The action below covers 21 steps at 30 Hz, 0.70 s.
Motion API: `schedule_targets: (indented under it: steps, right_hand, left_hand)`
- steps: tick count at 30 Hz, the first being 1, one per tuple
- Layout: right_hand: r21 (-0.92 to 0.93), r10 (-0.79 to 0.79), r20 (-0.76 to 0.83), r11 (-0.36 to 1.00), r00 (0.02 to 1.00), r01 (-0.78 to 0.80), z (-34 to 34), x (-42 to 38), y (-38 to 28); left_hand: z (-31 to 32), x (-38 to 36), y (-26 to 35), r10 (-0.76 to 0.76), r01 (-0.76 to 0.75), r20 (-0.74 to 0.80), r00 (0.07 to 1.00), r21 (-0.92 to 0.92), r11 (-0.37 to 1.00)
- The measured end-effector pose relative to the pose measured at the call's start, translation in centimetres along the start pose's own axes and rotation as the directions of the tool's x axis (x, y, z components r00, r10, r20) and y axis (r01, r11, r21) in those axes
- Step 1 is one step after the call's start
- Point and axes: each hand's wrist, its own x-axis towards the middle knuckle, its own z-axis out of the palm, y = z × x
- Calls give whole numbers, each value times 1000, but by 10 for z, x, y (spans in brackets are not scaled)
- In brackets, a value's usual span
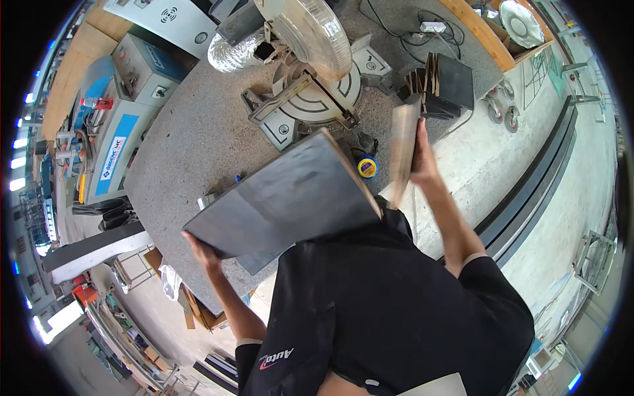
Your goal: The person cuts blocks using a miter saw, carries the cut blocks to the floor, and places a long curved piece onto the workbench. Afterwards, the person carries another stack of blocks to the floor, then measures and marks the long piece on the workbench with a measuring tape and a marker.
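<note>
A large dark grey board (pixel 284 198) with a light brown edge is tilted in front of the torso. My left hand (pixel 201 251) grips its lower left corner, the fingers partly behind it. To the right, my right hand (pixel 424 155) holds a smaller dark board (pixel 404 148), upright with its pale edge showing. A miter saw (pixel 307 99) stands on the grey worktable (pixel 165 158) beyond the large board. Between the two boards lies a yellow and blue tape measure (pixel 367 167). Behind the right hand is a stack of dark cut pieces (pixel 449 82).
A grey and blue machine (pixel 119 145) stands at the left. Cables and a white power strip (pixel 432 27) lie at the table's back. Long dark profiles (pixel 528 185) rest on the floor at right. A wooden bin (pixel 508 59) holds a round lamp-like part.
</note>
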Motion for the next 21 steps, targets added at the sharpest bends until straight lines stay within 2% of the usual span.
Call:
schedule_targets:
  steps: [1,2,3,4,5,6,7,8,9,10,11,13,15,17,19,20,21]
  right_hand:
    - [92,-112,66,990,991,106,-15,4,29]
    - [194,-221,129,962,967,194,-30,9,56]
    - [21,-424,166,904,890,426,-16,10,50]
    - [-134,-606,195,763,771,633,-1,12,44]
    - [375,-376,438,902,817,214,-32,30,70]
    - [549,-325,588,833,740,-71,-31,35,62]
    - [599,-264,720,704,641,-382,-29,40,52]
    - [489,68,386,830,920,-266,6,24,-2]
    - [314,283,-122,920,951,-234,25,15,-32]
    - [231,361,-200,921,911,-315,6,29,-30]
    - [228,350,-208,926,913,-302,-15,36,-32]
    - [-105,185,-378,965,907,-240,-30,39,-63]
    - [-204,-9,-407,976,913,-81,-65,59,-69]
    - [-195,-90,-472,981,877,-4,-79,71,-87]
    - [-185,-140,-527,982,838,48,-100,92,-97]
    - [-185,-134,-523,982,841,42,-122,111,-93]
    - [-624,-425,-517,782,743,14,-149,132,-79]
  left_hand:
    - [2,2,-14,62,-49,208,976,-71,996]
    - [12,0,-11,63,-50,211,975,-65,997]
    - [35,-4,-8,-22,39,106,994,-158,987]
    - [50,-8,-6,-120,118,10,993,-260,958]
    - [57,-13,-2,-118,117,11,993,-264,957]
    - [63,-17,3,-128,138,50,990,-309,941]
    - [69,-16,4,-135,160,93,986,-352,922]
    - [70,-14,2,-130,156,97,987,-361,919]
    - [66,-14,-2,-132,161,110,985,-327,931]
    - [62,-16,-5,-136,167,123,983,-292,942]
    - [59,-17,-8,-134,170,136,982,-299,939]
    - [60,-26,-8,-207,255,180,962,-309,916]
    - [62,-35,-12,-229,264,144,963,-312,913]
    - [54,-40,-25,-316,318,60,947,-312,895]
    - [46,-45,-34,-323,322,43,946,-274,906]
    - [55,-50,-28,-346,325,-55,937,-231,917]
    - [59,-53,-24,-361,331,-150,921,-189,924]
